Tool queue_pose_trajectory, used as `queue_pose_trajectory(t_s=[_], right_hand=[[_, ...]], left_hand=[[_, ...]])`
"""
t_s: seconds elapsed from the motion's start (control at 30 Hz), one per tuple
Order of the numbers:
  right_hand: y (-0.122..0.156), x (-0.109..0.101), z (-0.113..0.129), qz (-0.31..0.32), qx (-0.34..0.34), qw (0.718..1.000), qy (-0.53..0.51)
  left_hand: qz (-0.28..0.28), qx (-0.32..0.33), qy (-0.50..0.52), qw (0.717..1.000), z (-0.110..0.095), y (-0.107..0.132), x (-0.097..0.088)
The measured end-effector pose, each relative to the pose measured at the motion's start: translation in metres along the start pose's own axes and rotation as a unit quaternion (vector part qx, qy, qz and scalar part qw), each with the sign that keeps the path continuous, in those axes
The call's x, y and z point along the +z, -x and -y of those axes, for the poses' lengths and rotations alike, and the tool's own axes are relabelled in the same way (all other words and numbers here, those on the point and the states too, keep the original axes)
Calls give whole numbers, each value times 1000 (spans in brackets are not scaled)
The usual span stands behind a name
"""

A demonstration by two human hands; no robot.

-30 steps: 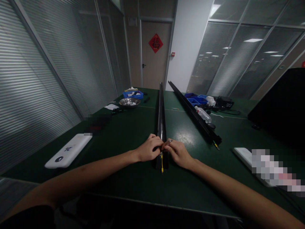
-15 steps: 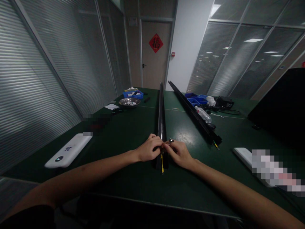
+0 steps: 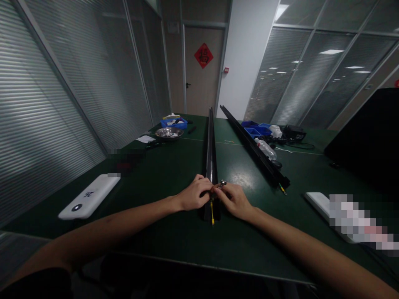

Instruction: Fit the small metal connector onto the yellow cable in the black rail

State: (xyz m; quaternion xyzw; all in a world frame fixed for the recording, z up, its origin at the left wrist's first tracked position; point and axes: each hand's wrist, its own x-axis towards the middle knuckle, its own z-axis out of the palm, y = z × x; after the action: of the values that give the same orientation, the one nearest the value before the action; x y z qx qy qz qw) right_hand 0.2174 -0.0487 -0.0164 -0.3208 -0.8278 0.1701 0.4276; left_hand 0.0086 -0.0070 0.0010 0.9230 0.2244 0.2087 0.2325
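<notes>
A long black channel-shaped rail (image 3: 211, 153) lies lengthwise on the green table, its near end toward me. Over that end my left hand (image 3: 196, 194) is closed, its curled fingers on the rail's left side. From the right, my right hand (image 3: 234, 200) meets it in a pinch; the fingertips of both hands come together above the channel. A small shiny metal piece (image 3: 222, 182) shows at the right hand's index finger; I cannot tell its kind. What the fingertips pinch is hidden. Below them hangs a yellow wire (image 3: 212, 214) with a metal terminal at its end.
A second black rail (image 3: 252, 143) lies slantwise to the right, beside a plastic bottle (image 3: 266, 149) and blue bins (image 3: 257, 131). At the back left are a metal bowl (image 3: 169, 133) and a blue basket (image 3: 174, 123). White devices (image 3: 90, 196) flank me; a dark screen (image 3: 368, 137) stands right.
Both hands keep their place over the rail's near end. The shiny metal piece at the right index finger has shifted very slightly; the rest looks the same.
</notes>
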Motion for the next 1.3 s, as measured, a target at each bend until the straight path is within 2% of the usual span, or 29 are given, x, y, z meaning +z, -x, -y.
queue_pose_trajectory(t_s=[1.3], right_hand=[[-3,-2,0,9,-5,999,-32]], left_hand=[[2,-1,-8,1000,1,-1,0]])
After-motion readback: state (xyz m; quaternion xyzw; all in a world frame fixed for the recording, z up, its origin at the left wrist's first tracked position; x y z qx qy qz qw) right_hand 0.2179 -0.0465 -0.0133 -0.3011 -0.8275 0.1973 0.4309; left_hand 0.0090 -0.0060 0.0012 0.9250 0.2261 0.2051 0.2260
